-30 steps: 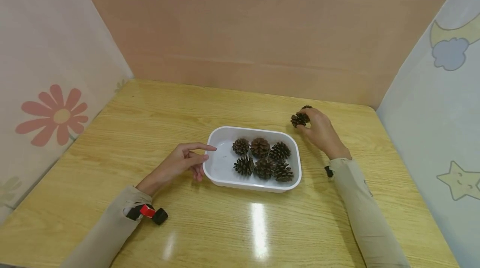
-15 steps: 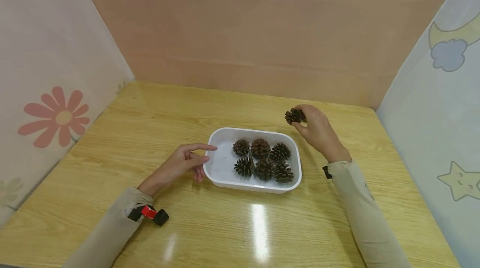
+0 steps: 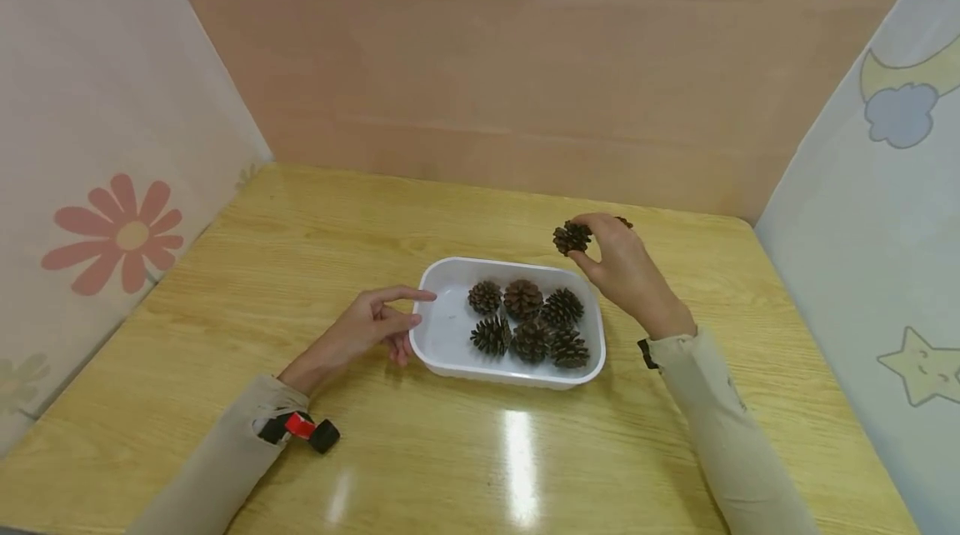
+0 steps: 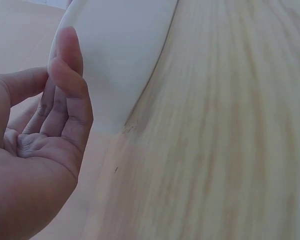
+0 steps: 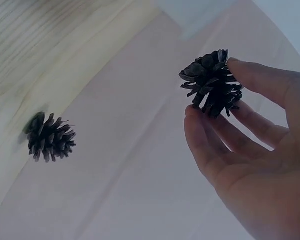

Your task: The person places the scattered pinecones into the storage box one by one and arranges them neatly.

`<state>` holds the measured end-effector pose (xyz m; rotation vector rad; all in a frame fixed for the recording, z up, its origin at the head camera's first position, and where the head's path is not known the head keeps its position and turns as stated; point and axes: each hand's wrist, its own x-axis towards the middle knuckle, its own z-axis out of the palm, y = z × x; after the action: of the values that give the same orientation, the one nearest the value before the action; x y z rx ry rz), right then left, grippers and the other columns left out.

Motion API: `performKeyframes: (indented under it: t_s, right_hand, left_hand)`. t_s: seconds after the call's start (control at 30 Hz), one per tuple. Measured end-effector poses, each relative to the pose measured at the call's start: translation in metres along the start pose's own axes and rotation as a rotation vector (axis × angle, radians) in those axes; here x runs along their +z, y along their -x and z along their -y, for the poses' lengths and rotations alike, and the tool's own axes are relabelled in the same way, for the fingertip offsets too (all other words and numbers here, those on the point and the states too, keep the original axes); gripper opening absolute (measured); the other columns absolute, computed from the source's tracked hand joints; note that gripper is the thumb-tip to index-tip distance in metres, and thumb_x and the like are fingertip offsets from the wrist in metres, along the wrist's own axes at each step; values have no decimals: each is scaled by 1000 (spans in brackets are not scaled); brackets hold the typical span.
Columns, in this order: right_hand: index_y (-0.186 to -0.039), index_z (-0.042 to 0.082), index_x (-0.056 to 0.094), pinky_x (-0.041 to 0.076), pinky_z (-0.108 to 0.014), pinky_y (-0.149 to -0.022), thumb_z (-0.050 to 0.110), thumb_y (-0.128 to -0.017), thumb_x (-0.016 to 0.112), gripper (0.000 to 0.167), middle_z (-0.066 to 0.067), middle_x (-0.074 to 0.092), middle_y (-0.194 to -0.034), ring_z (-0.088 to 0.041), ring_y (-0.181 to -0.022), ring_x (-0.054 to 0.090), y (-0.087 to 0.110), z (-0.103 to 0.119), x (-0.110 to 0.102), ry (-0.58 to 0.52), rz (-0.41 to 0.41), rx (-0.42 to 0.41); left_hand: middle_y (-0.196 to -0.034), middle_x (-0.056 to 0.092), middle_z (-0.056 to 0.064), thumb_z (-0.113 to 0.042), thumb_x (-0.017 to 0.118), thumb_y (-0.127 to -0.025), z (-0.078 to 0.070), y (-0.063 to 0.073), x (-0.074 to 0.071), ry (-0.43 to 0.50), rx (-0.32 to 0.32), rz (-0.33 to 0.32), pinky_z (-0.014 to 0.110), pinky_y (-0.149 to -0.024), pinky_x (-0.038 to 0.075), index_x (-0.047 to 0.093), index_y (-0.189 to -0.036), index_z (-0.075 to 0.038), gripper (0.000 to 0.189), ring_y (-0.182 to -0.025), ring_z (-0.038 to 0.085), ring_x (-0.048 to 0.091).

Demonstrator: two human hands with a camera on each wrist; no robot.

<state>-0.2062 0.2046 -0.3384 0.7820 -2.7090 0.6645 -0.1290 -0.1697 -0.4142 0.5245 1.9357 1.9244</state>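
A pine cone point(image 3: 572, 237) is pinched between the thumb and fingers of my right hand point(image 3: 618, 264), above the table just beyond the tray's back right corner. In the right wrist view the held pine cone point(image 5: 213, 84) shows spread dark scales. My left hand point(image 3: 378, 322) grips the left end of the white plastic tray point(image 3: 450, 368), index finger reaching over the rim and other fingers outside. The left wrist view shows fingertips point(image 4: 70, 50) at the tray's outer wall point(image 4: 120, 55). Two rows of pine cones point(image 3: 522, 299) sit inside the tray, toward its right side.
Another pine cone point(image 5: 51, 137) lies on the table behind my right hand, mostly hidden by it in the head view. The wooden table point(image 3: 375, 452) meets a brown back panel point(image 3: 480, 60). Printed side panels point(image 3: 862, 268) stand left and right.
My right hand has lifted the pine cone and carried it left toward the tray, away from the other one behind. My left hand keeps its place on the tray.
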Motion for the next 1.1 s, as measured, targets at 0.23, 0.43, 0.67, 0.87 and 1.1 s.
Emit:
performKeyframes:
  t_s: [0.23,0.43,0.67,0.87,1.1]
  right_hand:
    - [-133,-1,54,46,-51,-102,8,-92,73,46,-19,57,-131,-36,-123,53,3,14,8,-23,9,-35]
    - [-133,1,55,45,-51,-102,10,-92,73,46,-17,58,-132,-34,-125,53,2,27,4,-30,18,-55]
    - [-132,1,55,47,-48,-102,10,-91,74,46,-15,59,-132,-32,-125,54,5,42,8,-54,31,-121]
    - [-133,1,55,48,-45,-102,11,-92,73,46,-14,58,-134,-31,-125,55,6,53,11,-74,55,-181]
    - [-130,2,57,52,-42,-97,8,-91,73,43,-12,61,-130,-27,-119,59,-5,64,11,-137,84,-241]
  left_hand:
    - [-66,66,20,-13,61,-100,3,4,0,-6,-23,-11,34,-51,56,48,-143,1,47,-55,25,68]
    - [-66,66,20,-13,61,-101,2,1,-2,-17,-7,-5,34,-50,56,50,-142,0,45,-54,25,67]
    - [-66,67,18,-15,62,-100,5,0,-1,-3,-11,9,35,-51,56,49,-142,1,46,-54,25,67]
    - [-65,67,17,-15,61,-100,8,0,-2,2,-19,7,35,-51,56,49,-142,0,46,-54,25,67]
    - [-65,66,16,-15,60,-101,6,-2,-3,-1,-3,6,34,-50,55,50,-141,0,44,-54,25,67]
